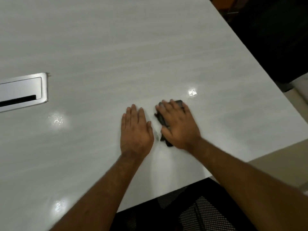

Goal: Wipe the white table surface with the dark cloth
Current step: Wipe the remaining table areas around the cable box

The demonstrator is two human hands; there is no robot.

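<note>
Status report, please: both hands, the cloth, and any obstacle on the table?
Left hand flat on white table, empty. Right hand pressing dark cloth. Cable hatch far left, not obstructing.

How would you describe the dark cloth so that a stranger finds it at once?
Start at the white table and go toward its near right corner, where two hands lie flat side by side. The dark cloth is the crumpled wad under the right hand; the left hand presses bare tabletop.
</note>
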